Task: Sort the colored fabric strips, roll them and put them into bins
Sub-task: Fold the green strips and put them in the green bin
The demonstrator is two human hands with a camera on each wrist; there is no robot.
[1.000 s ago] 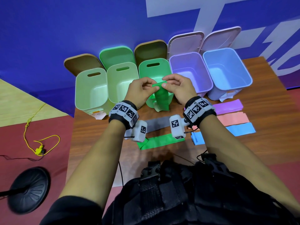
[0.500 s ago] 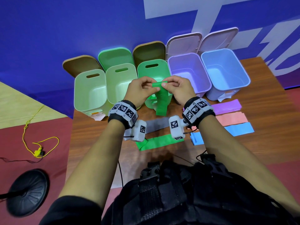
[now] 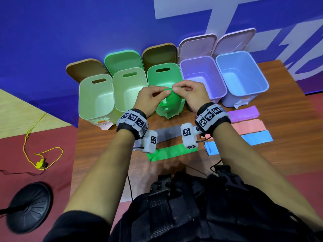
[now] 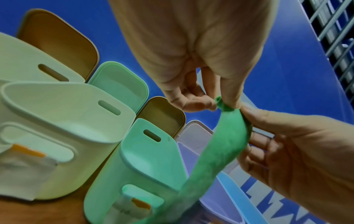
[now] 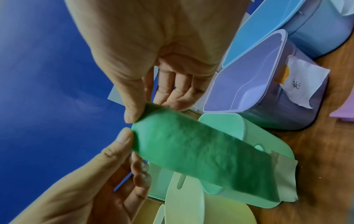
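Nearest, below the wrists on the worktop (image 3: 288,95): a flat green strip (image 3: 172,152), then a grey strip (image 3: 168,133). Off to the right of the right hand (image 3: 189,95), blue strips (image 3: 256,137), a pink strip (image 3: 248,126), a purple strip (image 3: 243,113).

Raised above these, left hand (image 3: 149,97) and right hand, thumbs and forefingers pinched on the top end of a held green strip (image 3: 173,103) (that end curled into a small roll), other fingers loosely bent. Rest of the strip hanging down toward the worktop, in front of the green bin (image 3: 165,75).

Beyond the hands, a row of open bins: two pale green bins (image 3: 95,95) left of the left hand, a purple bin (image 3: 202,75) and a blue bin (image 3: 242,75) past the right.
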